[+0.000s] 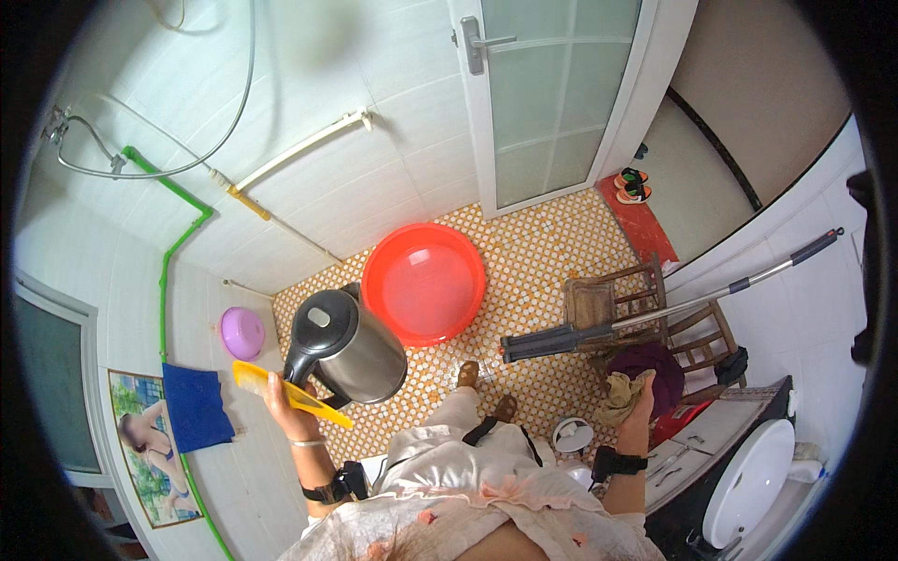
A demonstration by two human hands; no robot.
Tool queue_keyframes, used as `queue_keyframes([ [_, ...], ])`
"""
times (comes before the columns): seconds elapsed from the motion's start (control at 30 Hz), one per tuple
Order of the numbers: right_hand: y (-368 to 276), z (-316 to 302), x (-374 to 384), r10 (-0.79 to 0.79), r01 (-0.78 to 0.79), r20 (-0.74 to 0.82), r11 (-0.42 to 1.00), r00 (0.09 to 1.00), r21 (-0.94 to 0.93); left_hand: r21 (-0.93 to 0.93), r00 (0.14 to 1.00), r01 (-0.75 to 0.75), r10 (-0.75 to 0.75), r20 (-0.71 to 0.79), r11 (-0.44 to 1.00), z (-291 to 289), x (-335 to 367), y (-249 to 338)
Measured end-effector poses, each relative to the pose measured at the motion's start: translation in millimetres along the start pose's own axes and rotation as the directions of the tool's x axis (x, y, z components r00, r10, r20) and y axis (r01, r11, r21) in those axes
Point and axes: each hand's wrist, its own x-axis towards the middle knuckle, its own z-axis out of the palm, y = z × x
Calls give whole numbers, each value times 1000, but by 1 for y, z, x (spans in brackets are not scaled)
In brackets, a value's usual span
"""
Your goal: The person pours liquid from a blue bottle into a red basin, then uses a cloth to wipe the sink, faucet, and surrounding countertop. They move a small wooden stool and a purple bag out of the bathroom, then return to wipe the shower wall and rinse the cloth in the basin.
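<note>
In the head view, the left forearm rises from the bottom edge, left of centre, leaning left to the left hand [294, 423]. Its fingers are curled around a yellow comb [318, 409] beside the black handle of a steel kettle [367, 357]. The kettle is left of the frame's centre, its lid toward the upper left; comb and handle partly hide the fingers, so I cannot tell exactly how they grip the handle. The right forearm comes up at lower right, nearly upright, the right hand [640, 404] with its fingers closed on a tan cloth [617, 400].

A red basin [426, 290] sits on the patterned floor [533, 245] at mid-frame, the kettle overlapping its lower left edge in the picture. Right of centre, a mop [547, 343] slants across a wooden chair [589, 305], partly blocking it; a maroon cloth [662, 372] lies just beside the right hand. A purple bowl [242, 333] and a blue towel [196, 409] are at left, a white washbasin [751, 486] at lower right, and a glazed door [557, 103] at the top.
</note>
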Motion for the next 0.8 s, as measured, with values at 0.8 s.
queue_keyframes([
  [0.8, 101, 210, 129, 188, -92, 491, 973, 850, -212, 80, 979, -88, 100, -176, 993, 7, 175, -18],
])
